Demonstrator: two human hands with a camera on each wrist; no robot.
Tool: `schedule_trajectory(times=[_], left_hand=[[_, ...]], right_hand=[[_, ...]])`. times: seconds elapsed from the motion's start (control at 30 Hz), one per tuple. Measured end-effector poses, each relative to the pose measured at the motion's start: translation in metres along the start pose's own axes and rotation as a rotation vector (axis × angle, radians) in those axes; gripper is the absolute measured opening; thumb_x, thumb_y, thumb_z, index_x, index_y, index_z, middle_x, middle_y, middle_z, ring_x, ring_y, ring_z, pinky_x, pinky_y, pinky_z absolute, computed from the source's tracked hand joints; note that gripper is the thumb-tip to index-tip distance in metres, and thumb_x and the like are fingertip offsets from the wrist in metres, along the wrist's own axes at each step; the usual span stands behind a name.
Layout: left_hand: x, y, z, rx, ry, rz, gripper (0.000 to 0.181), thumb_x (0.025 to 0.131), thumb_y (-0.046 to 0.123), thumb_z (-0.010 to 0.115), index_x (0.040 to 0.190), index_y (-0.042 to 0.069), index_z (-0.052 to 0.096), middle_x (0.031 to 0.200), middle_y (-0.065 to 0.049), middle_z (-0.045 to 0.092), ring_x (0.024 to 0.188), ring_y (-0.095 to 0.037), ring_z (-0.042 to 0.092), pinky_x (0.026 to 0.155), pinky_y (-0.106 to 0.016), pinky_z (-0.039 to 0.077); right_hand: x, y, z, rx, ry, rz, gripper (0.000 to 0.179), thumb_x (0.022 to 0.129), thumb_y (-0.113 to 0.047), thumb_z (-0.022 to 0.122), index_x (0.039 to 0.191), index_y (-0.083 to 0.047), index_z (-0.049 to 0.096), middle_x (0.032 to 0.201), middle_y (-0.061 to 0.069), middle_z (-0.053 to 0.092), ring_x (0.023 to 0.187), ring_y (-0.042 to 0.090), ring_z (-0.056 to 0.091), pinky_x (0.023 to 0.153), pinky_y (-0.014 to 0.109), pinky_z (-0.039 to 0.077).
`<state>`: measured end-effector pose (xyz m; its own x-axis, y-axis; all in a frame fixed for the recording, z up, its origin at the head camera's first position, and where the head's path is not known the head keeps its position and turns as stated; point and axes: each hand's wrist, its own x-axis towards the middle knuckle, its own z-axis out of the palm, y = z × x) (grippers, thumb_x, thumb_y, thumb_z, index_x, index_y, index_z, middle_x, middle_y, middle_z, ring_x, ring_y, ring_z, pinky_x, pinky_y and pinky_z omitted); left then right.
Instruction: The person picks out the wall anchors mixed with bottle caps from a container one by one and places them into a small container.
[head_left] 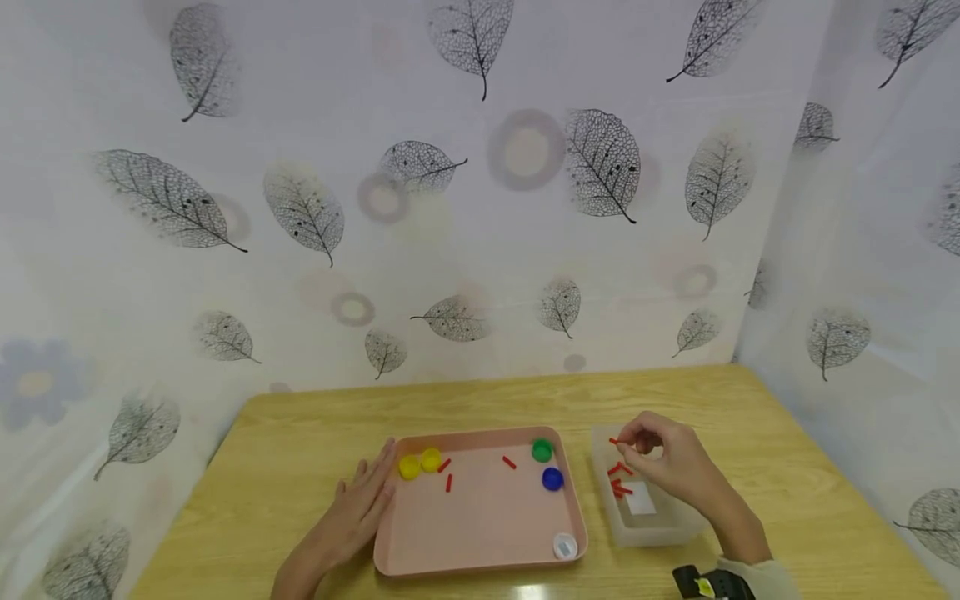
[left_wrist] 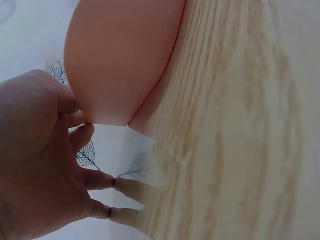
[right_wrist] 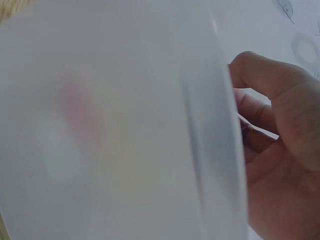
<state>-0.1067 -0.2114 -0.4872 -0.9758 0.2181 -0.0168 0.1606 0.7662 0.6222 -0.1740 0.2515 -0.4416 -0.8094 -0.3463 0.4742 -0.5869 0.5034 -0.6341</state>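
My left hand (head_left: 348, 512) touches the left rim of a pink tray (head_left: 472, 562), its fingers fairly straight along the outside. In the left wrist view the same hand (left_wrist: 45, 160) meets the tray's outer wall (left_wrist: 120, 60). Over a translucent plastic bin (head_left: 660, 537), my right hand (head_left: 671, 458) pinches a small red stick (head_left: 614, 441) between thumb and fingertips. Several more red sticks (head_left: 621, 489) lie in that bin. Its cloudy wall covers the right hand's fingertips (right_wrist: 245, 75) in the right wrist view, so the held stick is hidden there.
Inside the tray are three loose red sticks (head_left: 509, 462), two yellow caps (head_left: 420, 461), a green cap (head_left: 542, 450), a blue cap (head_left: 552, 478) and a white cap (head_left: 566, 547). A white label (head_left: 640, 498) shows in the bin. Leaf-print cloth (head_left: 480, 250) hangs behind the wooden table (head_left: 322, 417).
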Motion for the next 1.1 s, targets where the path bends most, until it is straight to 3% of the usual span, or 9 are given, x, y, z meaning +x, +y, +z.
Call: schedule_trajectory(times=[0.6, 1.1], left_hand=[[0.002, 0.012, 0.006, -0.005, 0.029, -0.026, 0.057, 0.113, 0.031, 0.036, 0.165, 0.013, 0.02, 0.17, -0.009, 0.015, 0.145, -0.062, 0.016, 0.102, -0.088, 0.002], [0.005, 0.012, 0.006, 0.008, -0.014, -0.071, 0.058, 0.114, 0.035, 0.033, 0.166, 0.019, 0.015, 0.171, -0.003, 0.009, 0.148, -0.058, 0.013, 0.105, -0.085, 0.0]], right_hand=[[0.0, 0.033, -0.02, -0.022, -0.051, 0.127, 0.016, 0.087, -0.001, 0.079, 0.088, -0.015, 0.069, 0.076, -0.011, 0.062, 0.064, 0.004, 0.054, 0.055, 0.025, 0.047], [0.003, 0.041, -0.017, -0.025, -0.049, 0.082, 0.019, 0.085, 0.001, 0.078, 0.087, -0.015, 0.07, 0.078, -0.012, 0.062, 0.066, 0.004, 0.055, 0.057, 0.024, 0.049]])
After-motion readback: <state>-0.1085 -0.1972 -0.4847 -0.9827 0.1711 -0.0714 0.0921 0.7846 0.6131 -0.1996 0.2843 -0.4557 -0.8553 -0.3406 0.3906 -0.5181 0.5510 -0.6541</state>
